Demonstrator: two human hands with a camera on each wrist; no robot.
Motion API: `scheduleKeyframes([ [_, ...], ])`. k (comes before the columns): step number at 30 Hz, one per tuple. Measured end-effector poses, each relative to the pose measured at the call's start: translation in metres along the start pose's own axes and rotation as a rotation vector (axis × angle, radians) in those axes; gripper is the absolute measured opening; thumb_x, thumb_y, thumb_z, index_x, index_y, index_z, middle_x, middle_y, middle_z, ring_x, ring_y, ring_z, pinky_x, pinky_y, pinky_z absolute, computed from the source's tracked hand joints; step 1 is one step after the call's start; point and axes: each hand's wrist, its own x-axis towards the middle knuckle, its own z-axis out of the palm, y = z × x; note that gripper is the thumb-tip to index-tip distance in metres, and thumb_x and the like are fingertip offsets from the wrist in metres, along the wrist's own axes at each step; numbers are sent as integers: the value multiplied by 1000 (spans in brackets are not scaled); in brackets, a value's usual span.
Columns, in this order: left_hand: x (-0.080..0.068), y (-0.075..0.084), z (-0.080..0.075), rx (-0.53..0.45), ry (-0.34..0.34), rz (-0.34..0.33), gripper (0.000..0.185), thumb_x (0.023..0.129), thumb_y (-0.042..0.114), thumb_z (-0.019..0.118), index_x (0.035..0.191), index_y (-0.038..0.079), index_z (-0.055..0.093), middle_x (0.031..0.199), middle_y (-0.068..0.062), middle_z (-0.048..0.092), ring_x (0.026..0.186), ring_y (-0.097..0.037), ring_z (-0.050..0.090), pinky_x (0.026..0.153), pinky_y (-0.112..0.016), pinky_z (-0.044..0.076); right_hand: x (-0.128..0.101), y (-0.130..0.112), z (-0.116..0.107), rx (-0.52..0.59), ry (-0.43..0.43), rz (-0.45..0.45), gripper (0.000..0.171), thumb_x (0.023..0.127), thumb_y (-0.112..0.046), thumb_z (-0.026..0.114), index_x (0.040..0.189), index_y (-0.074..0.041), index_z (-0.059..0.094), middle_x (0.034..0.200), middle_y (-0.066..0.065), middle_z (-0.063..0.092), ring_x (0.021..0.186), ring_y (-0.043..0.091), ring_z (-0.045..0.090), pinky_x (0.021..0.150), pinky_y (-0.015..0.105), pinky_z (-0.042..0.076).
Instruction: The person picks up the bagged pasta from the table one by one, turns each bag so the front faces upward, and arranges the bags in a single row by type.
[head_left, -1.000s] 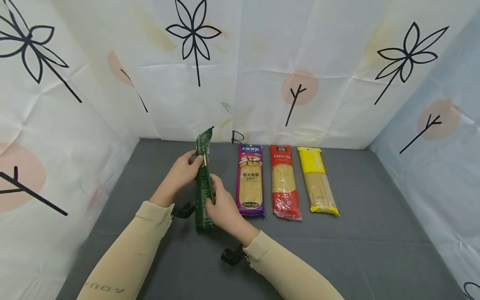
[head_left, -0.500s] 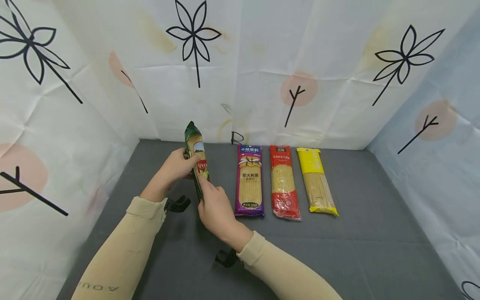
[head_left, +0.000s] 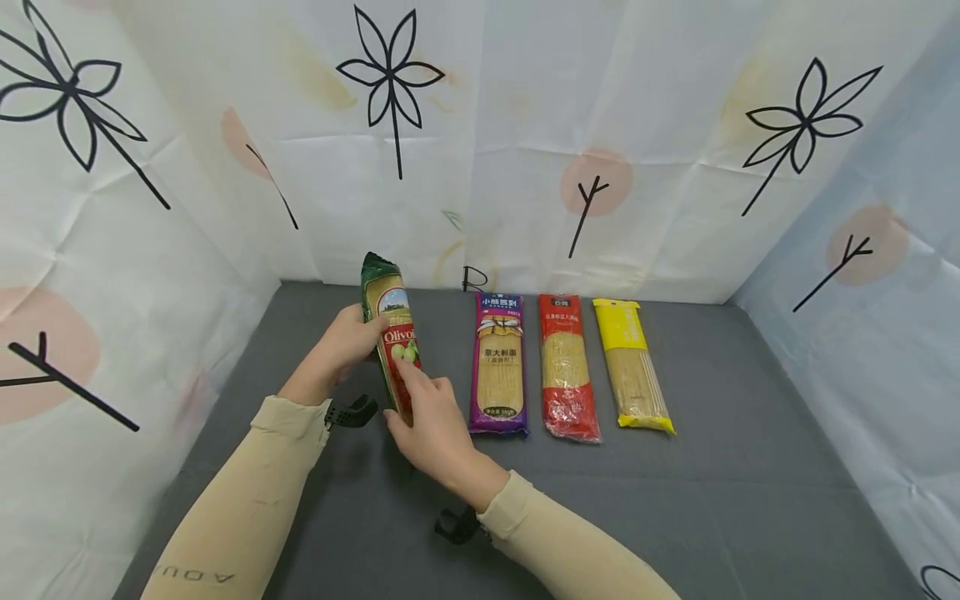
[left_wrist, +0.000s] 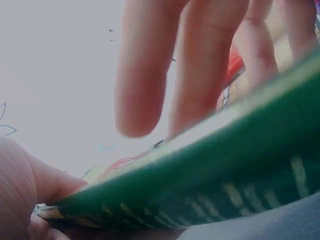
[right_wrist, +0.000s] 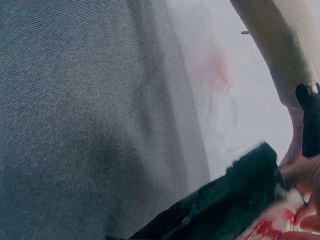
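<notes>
A green pack of spaghetti (head_left: pixel 396 310) with a red label is tilted up above the table in the head view. My left hand (head_left: pixel 341 346) grips its left edge, thumb on the front and fingers behind. My right hand (head_left: pixel 438 437) reaches over its lower part, index finger laid on the label and thumb near the lower left edge. The left wrist view shows straight fingers (left_wrist: pixel 145 75) of the right hand over the front of the pack (left_wrist: pixel 200 180). From the right wrist, the crumpled dark green end (right_wrist: pixel 225 200) shows beside the left hand (right_wrist: pixel 300 172).
To the right on the grey table (head_left: pixel 735 417) lie three more pasta packs in a row: a purple pack (head_left: pixel 498 367), a red pack (head_left: pixel 568 367) and a yellow pack (head_left: pixel 633 367). White patterned cloth (head_left: pixel 510 100) encloses the back and sides.
The green pack has turned from its narrow side to its labelled front and shifted left. The right hand has loosened from gripping its lower part to laying a finger on the label.
</notes>
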Motion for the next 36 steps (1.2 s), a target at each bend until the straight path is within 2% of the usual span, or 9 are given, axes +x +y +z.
scheduleKeyframes([
  [4, 1, -3, -2, -68, -13, 2, 48, 104, 26, 42, 141, -5, 36, 123, -23, 55, 103, -32, 62, 82, -43, 54, 0, 9, -3, 87, 28, -5, 66, 92, -39, 64, 149, -18, 37, 142, -3, 48, 107, 17, 45, 82, 32, 50],
  [10, 3, -8, -1, -143, -2, -11, 50, 104, 28, 43, 143, -2, 34, 125, -21, 54, 107, -31, 60, 86, -44, 52, 4, 26, -12, 271, 56, 37, 58, 96, -37, 60, 145, -13, 41, 134, 4, 51, 108, 18, 54, 84, 34, 52],
  [16, 5, -11, 4, -243, 24, -25, 51, 105, 27, 42, 146, 1, 30, 130, -20, 50, 109, -30, 57, 88, -44, 50, 5, 36, -18, 444, 52, 104, 60, 97, -31, 59, 150, -17, 33, 144, 8, 39, 111, 22, 56, 86, 36, 53],
  [19, 6, -12, 7, -287, 20, -38, 52, 105, 28, 42, 149, 3, 27, 132, -19, 49, 111, -30, 56, 89, -44, 50, 4, 36, -22, 505, 26, 128, 60, 98, -27, 57, 150, -12, 32, 147, 13, 36, 113, 27, 56, 87, 39, 52],
  [24, 8, -15, 10, -358, -21, -37, 52, 105, 28, 40, 149, 5, 25, 133, -19, 47, 111, -29, 57, 88, -43, 51, 4, 51, -16, 574, -53, 214, 60, 99, -34, 55, 150, -11, 31, 146, 14, 39, 114, 29, 57, 86, 44, 52],
  [28, 10, -18, 13, -382, -41, -39, 51, 105, 28, 41, 149, 6, 25, 133, -19, 47, 110, -27, 56, 88, -43, 51, 4, 59, -12, 620, -106, 289, 61, 99, -39, 54, 148, -11, 33, 137, 13, 47, 110, 25, 59, 85, 43, 52],
  [33, 13, -23, 17, -372, -60, -52, 51, 105, 27, 42, 148, 3, 25, 131, -19, 48, 107, -25, 58, 87, -41, 51, 3, 61, -13, 696, -165, 348, 58, 99, -36, 56, 146, -9, 37, 121, 9, 61, 107, 22, 59, 88, 44, 50],
  [36, 15, -25, 20, -349, -78, -48, 51, 105, 27, 42, 146, 1, 28, 128, -19, 49, 104, -23, 59, 86, -40, 52, 2, 62, -13, 723, -177, 358, 54, 98, -33, 58, 142, -7, 41, 111, 7, 64, 102, 20, 61, 86, 41, 51],
])
